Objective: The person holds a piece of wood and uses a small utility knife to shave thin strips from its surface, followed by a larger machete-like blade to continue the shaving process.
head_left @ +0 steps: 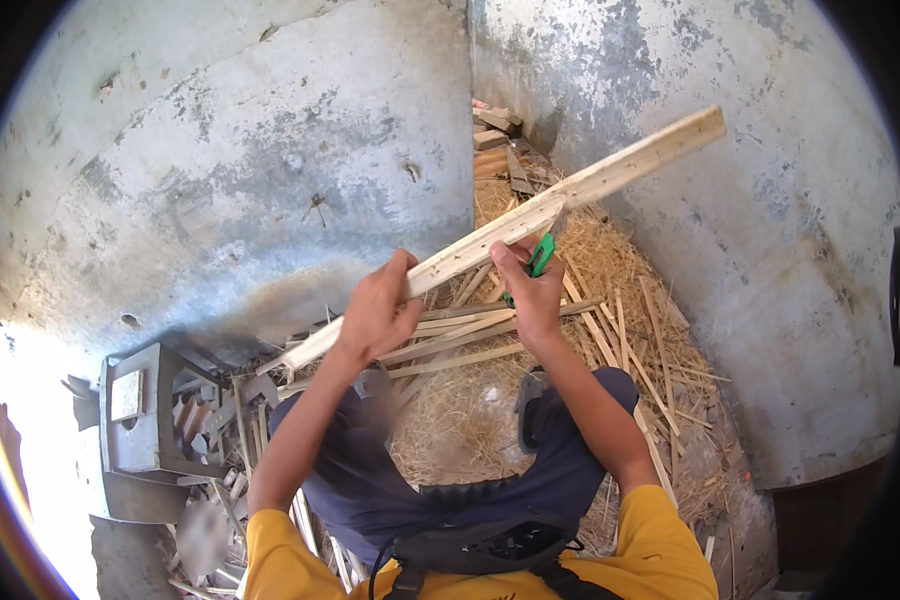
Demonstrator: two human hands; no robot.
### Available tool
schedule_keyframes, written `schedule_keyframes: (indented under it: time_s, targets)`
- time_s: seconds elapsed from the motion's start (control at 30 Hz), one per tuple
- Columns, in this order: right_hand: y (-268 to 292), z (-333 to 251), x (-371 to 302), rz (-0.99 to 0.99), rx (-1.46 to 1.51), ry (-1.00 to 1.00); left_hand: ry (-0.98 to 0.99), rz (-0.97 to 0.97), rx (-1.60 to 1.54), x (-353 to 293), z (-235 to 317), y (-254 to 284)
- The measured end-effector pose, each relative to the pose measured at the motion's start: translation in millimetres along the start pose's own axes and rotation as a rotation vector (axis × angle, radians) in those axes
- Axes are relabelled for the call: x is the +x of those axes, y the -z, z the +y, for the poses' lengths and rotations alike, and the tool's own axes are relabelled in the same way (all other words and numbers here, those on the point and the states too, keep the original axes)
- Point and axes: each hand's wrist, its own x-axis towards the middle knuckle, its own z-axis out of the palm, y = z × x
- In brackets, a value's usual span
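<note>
A long pale wooden slat (630, 170) runs slantwise in front of me, its far right end raised. My left hand (375, 305) is closed around its lower left part. In my right hand (532, 290) is a green-handled utility knife (542, 256), fingers wrapped about the handle. The knife's blade end lies against the slat's lower edge near its middle, where a thin sliver seems to lift. My right thumb presses on the face of the slat. Part of the knife is hidden by my fingers.
Several loose wood strips (460, 335) lie on the floor among straw-like shavings (610, 260). A grey box-like case (135, 440) with scraps stands at the left. Worn grey walls (270, 150) close in ahead and to the right; bricks (492, 130) are piled in the corner.
</note>
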Motion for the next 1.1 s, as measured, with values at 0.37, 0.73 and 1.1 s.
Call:
schedule_keyframes:
  time_s: [0.37, 0.73, 1.1]
  targets:
    - [24, -8, -20, -0.268, -0.158, 0.14, 0.44, -0.33, -0.686, -64, 27, 49]
    - [15, -13, -26, -0.306, -0.09, -0.279, 0.253, -0.144, -0.335, -131, 49, 0]
    - [25, -11, -10, -0.152, -0.221, -0.212, 0.528, -0.088, -0.124, -192, 63, -4]
